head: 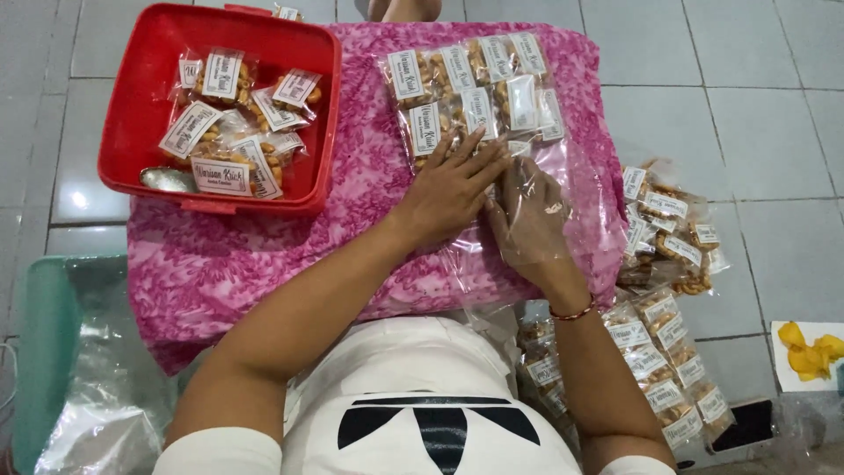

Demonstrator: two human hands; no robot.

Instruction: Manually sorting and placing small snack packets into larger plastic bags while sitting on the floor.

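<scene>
About ten snack packets (475, 92) sat inside the big clear bag (545, 176) at upper centre, left hand (448, 189) flat on it, right hand (527, 220) spread inside; red tub (132, 114) upper left still held more

We see a large clear plastic bag (527, 189) lying flat on the pink patterned cloth, crinkled and glossy — inside its far end sit small clear snack packets (475, 92) of golden-brown pieces, each with a white label, packed side by side in rows.
</scene>
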